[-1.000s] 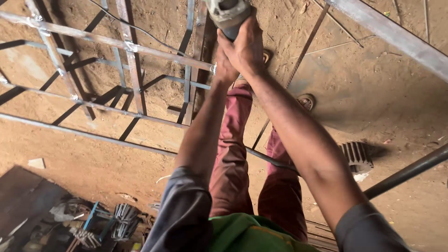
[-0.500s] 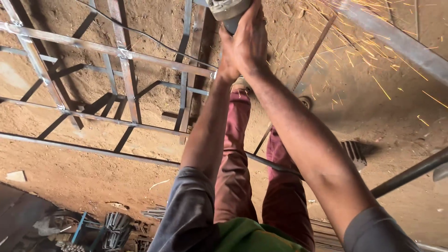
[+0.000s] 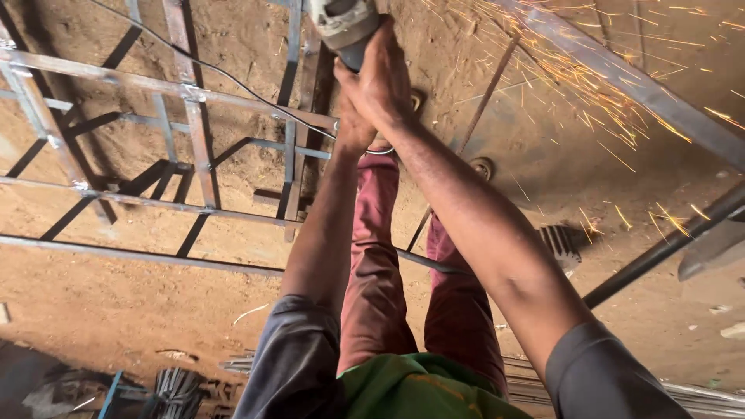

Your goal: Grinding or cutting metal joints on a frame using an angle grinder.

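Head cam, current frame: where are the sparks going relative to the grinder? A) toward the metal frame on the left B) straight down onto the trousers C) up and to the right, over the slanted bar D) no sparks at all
C: orange sparks stream from the angle grinder, held in both hands, across the slanted metal bar at upper right.

Matt metal frame (image 3: 194, 124) – rough dirt floor (image 3: 155, 302).

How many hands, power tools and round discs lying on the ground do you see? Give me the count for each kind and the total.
Hands: 2, the right hand and the left hand, both gripping the tool
Angle grinder: 1
Round discs on the ground: 1 clearly visible
Total: 4
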